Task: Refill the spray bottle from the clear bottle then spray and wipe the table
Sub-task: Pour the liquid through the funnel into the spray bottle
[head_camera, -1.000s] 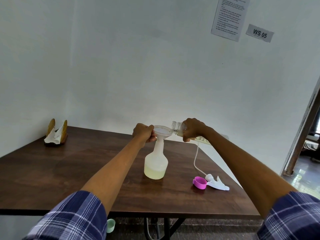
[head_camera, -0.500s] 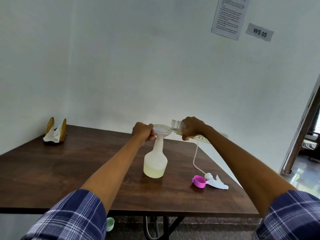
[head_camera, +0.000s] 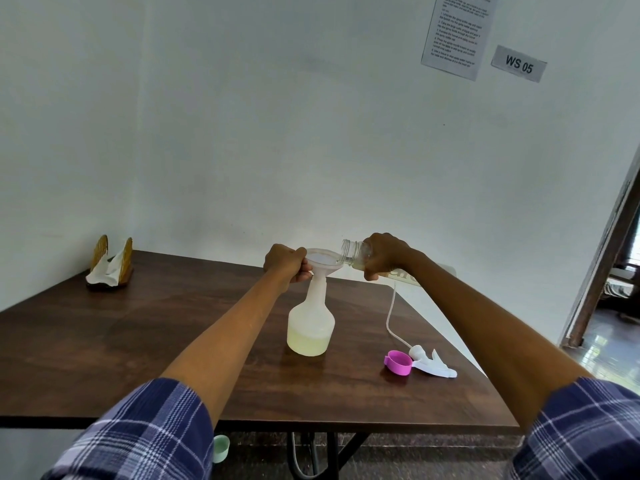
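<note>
Two hands raised over a table (head_camera: 104, 341), napkin holder (head_camera: 110, 268) at far left, left hand (head_camera: 285, 267) closed on a funnel (head_camera: 322, 259) seated in the spray bottle (head_camera: 310, 327) (pale liquid inside), right hand (head_camera: 382, 254) wrapped round a tilted clear bottle (head_camera: 355, 252), mouth at the funnel rim, spray head (head_camera: 431, 362) and pink cap (head_camera: 398, 362) laid at right.

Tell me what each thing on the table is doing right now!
White translucent plastic spray bottle: upright, head off, partly filled with pale yellow liquid.
White plastic funnel: sitting in the bottle's neck.
Clear plastic bottle: uncapped, tipped sideways over the funnel.
Left hand: gripping the funnel.
Right hand: holding the clear bottle.
White spray head with pink collar: lying on the table, detached.
Wooden napkin holder: upright, holding white napkins.
</note>
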### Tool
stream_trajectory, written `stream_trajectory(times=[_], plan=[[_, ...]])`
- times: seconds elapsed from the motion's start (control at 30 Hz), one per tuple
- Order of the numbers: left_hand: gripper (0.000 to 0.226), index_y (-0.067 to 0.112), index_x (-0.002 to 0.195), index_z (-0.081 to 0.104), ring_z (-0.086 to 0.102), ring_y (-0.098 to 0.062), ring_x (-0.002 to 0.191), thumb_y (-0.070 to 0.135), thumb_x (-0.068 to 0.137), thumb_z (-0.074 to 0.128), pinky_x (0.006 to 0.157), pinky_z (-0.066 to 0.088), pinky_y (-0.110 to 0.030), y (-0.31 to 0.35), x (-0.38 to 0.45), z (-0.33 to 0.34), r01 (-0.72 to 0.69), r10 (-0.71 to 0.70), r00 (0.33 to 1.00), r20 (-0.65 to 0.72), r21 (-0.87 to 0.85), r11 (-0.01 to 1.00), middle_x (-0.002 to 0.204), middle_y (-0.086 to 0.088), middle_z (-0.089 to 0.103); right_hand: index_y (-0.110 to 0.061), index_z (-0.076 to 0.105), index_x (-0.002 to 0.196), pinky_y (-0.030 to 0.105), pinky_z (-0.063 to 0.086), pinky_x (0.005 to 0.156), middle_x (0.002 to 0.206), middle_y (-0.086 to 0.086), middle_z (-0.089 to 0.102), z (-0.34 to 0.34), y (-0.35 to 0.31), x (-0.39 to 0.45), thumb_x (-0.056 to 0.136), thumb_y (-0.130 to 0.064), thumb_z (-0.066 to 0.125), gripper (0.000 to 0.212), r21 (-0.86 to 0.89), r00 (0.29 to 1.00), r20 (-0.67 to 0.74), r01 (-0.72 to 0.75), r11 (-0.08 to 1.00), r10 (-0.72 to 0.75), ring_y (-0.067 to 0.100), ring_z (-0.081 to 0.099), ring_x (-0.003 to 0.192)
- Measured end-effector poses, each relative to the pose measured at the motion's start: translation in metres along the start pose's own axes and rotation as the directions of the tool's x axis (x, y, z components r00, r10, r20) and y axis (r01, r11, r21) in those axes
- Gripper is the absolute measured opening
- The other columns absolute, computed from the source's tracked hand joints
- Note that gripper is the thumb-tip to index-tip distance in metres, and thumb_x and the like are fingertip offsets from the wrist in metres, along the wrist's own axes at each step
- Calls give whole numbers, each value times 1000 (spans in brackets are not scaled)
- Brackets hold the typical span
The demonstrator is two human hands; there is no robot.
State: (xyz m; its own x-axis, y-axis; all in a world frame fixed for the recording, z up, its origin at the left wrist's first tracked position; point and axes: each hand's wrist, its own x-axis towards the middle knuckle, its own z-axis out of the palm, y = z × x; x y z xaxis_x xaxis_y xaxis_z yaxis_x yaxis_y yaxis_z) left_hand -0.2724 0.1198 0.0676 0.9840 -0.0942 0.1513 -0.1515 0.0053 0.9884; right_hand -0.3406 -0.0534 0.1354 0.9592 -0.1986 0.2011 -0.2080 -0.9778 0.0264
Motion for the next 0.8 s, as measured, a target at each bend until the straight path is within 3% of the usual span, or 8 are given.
stream_trajectory(times=[0.27, 0.4, 0.8], plan=[[24, 6, 65, 58, 53, -7, 29, 10, 88, 52, 52, 53, -22, 0, -1, 0, -4, 4, 1000, 1, -3, 1000, 61, -8, 63, -18, 44, 67, 21, 32, 53, 79, 2, 54, -1, 0, -1, 55, -14, 75, 34, -3, 1000, -7, 18, 1000, -18, 23, 52, 76], [24, 5, 64, 58, 54, -7, 29, 9, 87, 51, 44, 52, -19, 0, -2, -1, -5, 6, 1000, 14, -20, 1000, 60, -8, 62, -18, 42, 65, 21, 31, 52, 68, -2, 48, 0, 0, 0, 54, -13, 75, 35, -1, 1000, -9, 7, 1000, -7, 22, 51, 73], [24, 5, 64, 58, 53, -8, 29, 9, 86, 51, 50, 54, -22, 0, -2, -1, 1, -1, 1000, 0, -17, 1000, 60, -8, 62, -19, 42, 64, 21, 31, 52, 65, -3, 48, 1, 0, 2, 53, -13, 75, 35, -4, 1000, -11, 9, 1000, -9, 22, 51, 71]])
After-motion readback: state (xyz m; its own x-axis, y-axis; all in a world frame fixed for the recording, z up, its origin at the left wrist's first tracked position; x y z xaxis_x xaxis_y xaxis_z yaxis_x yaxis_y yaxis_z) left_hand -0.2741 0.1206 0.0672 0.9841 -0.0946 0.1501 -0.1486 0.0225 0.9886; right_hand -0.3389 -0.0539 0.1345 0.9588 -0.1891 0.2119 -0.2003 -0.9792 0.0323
